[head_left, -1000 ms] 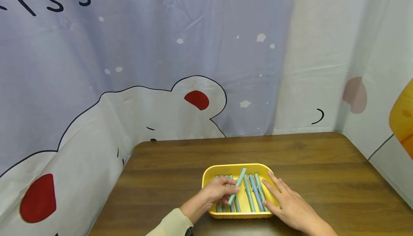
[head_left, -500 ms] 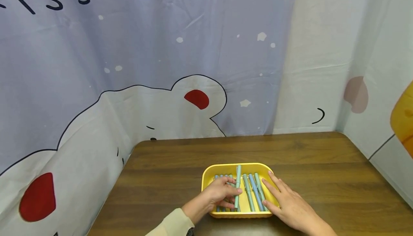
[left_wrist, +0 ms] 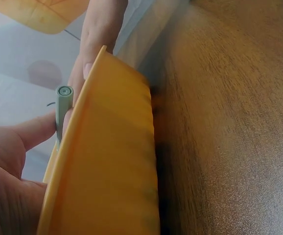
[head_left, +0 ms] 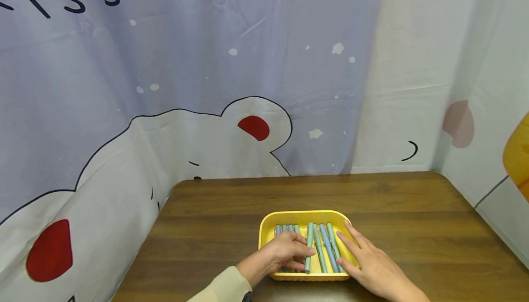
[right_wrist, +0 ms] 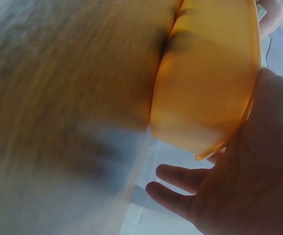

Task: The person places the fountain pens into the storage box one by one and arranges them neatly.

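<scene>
A yellow tray (head_left: pixel 306 213) holds green and blue pens lying side by side. My left hand (head_left: pixel 287 249) reaches over its near rim and pinches a green pen (head_left: pixel 309 237) between thumb and fingers, level with the pens beside it. In the left wrist view the round end of that pen (left_wrist: pixel 64 91) sticks up past the tray wall. To its right lie a green pen (head_left: pixel 319 249), a blue pen (head_left: pixel 328 247) and another green pen (head_left: pixel 332 240). My right hand (head_left: pixel 372 260) rests on the tray's right rim with fingers spread and fairly straight.
Several more pens (head_left: pixel 284 228) lie in the left part of the tray, partly behind my left hand. The tray stands near the front of a brown wooden table (head_left: pixel 223 215). A printed curtain (head_left: pixel 231 146) hangs behind the table and along its sides.
My left hand has turned the green pen from slanted to nearly upright in view, and lowered it into the row, slightly to the right. My right hand stays at the rim.
</scene>
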Tool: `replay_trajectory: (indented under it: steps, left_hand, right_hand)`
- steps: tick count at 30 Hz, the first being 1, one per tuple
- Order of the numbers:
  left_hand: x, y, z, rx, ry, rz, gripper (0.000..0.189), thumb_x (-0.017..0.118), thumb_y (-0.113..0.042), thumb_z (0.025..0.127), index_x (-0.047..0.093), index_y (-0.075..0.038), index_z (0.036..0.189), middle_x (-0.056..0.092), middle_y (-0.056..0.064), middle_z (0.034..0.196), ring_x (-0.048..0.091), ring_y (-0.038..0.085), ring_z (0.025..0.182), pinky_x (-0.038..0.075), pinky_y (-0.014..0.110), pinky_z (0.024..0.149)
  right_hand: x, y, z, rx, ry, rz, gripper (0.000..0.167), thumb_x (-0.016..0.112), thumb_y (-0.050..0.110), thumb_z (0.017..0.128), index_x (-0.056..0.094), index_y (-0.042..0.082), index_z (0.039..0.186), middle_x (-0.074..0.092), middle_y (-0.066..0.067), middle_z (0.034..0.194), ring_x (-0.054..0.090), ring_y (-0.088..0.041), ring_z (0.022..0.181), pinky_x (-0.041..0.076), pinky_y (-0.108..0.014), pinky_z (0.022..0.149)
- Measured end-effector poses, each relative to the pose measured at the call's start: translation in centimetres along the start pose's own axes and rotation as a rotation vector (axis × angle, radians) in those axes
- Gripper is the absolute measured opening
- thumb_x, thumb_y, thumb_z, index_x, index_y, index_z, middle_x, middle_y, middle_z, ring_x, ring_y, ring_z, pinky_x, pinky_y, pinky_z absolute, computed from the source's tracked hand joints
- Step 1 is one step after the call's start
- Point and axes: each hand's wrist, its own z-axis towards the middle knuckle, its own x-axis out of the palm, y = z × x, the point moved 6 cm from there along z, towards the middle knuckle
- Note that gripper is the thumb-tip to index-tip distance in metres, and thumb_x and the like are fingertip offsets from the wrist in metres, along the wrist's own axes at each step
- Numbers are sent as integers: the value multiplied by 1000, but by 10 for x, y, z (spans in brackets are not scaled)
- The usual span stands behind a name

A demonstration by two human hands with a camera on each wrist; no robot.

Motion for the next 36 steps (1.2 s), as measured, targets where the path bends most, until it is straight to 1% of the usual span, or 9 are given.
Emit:
replay_trajectory:
  steps: [4,9,14,20,23,26,30,33,36]
  left_hand:
    - [3,2,2,-19,2,-1,31,78,-8,89,59,3,111,65,14,88,62,15,64,61,27,60]
    - [7,4,4,-40,7,-53,26,74,-1,88,60,4,110,67,18,89,65,14,62,61,27,63]
    - [9,3,5,-37,5,-81,28,69,7,86,58,6,111,68,23,96,67,16,62,61,27,64]
    - [5,1,3,-27,7,-76,27,67,4,87,58,6,113,68,25,94,66,15,59,61,28,62]
    - [-4,-3,1,10,-13,-93,29,64,2,88,58,8,116,67,26,95,66,14,58,61,28,61]
    - [-18,-13,-4,71,-38,-118,36,60,0,90,54,12,124,65,27,104,68,15,62,62,29,63]
    - [-44,-24,-15,150,-94,-145,44,56,-5,95,49,14,134,63,27,113,70,16,69,62,31,67]
    - [-66,-27,-24,209,-157,-153,46,56,-8,96,47,14,136,64,22,108,70,16,71,62,32,69]
    - [-86,-26,-31,267,-220,-146,44,56,-8,97,47,12,135,65,20,106,71,17,74,62,34,72]
  right_hand:
    - [1,-2,-1,15,14,-4,63,60,52,98,50,18,151,31,-8,165,52,-42,132,49,-66,92]
    - [-1,-2,-3,16,0,-7,62,62,51,98,52,18,150,32,-7,164,53,-40,131,50,-63,92]
    - [-1,-3,-3,32,15,-7,63,61,51,98,51,18,150,31,-7,165,53,-40,132,50,-62,93]
    - [-2,-2,-3,34,14,-7,61,61,51,98,53,18,149,32,-7,164,54,-40,131,50,-62,93]
    - [-3,-1,-3,34,5,-8,61,62,51,98,54,18,148,32,-7,164,54,-39,131,50,-62,93]
    - [-3,0,-4,33,3,-11,61,62,51,98,54,18,148,32,-7,164,54,-39,131,50,-62,93]
    - [-2,-1,-4,26,5,-12,61,62,50,98,53,17,148,32,-8,164,55,-41,130,50,-63,92]
    - [-3,-1,-3,23,3,-12,60,61,50,99,53,17,149,32,-9,164,55,-43,128,50,-65,92]
    - [-3,-2,-1,17,2,-13,60,62,49,99,53,16,149,32,-11,164,56,-44,127,50,-66,91]
